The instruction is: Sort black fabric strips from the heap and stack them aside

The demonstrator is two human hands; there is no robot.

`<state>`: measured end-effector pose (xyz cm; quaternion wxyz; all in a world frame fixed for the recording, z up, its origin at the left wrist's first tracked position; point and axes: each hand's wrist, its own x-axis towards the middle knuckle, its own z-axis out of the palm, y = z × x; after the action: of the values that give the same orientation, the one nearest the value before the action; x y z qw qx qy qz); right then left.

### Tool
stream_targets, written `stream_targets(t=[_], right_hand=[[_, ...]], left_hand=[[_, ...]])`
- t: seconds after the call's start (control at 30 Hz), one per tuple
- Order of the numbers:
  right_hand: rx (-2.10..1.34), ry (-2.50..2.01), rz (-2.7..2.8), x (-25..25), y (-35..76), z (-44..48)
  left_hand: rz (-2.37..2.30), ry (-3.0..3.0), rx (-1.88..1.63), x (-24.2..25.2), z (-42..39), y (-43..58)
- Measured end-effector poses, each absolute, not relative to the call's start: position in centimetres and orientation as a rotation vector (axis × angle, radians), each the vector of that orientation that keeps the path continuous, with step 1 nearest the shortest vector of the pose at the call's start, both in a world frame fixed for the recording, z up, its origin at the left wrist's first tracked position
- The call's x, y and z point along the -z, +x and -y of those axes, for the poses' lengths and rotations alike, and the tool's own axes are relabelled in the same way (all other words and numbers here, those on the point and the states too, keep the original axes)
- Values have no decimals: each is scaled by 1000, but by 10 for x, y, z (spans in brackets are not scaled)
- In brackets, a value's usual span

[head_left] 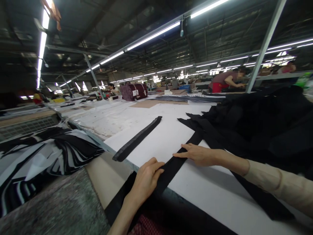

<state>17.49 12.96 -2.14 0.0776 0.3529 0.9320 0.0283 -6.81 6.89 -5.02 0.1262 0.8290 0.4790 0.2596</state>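
Note:
A long black fabric strip [173, 167] runs diagonally over the white sheet [151, 140] and hangs past the table's near edge. My left hand [148, 176] pinches the strip's left edge close to the table edge, thumb and fingers pressed together. Farther up the same strip lies my right hand [195, 154], its fingers stretched out and apart, resting on the cloth. To the left, a separate narrow black strip [138, 138] with a greyish band along one side lies on the white sheet, touched by neither hand.
A large heap of black fabric [264, 127] covers the table's right side. Black and white cut pieces [49, 153] lie at the left. Maroon bundles [134, 91] stand farther back. A person [221, 81] leans over a table at the back right, near a metal post [265, 47].

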Motion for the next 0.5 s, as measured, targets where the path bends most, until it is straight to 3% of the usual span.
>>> stream_targets(t=[0.13,0.5], right_hand=[[-88,1065,-2864,25,172,-129],[93,968,-2732,13,145,-112]], left_hand=[[-1422,2290,-856,55,-51,-83],[-1464,2757,-877,71,-45,-90]])
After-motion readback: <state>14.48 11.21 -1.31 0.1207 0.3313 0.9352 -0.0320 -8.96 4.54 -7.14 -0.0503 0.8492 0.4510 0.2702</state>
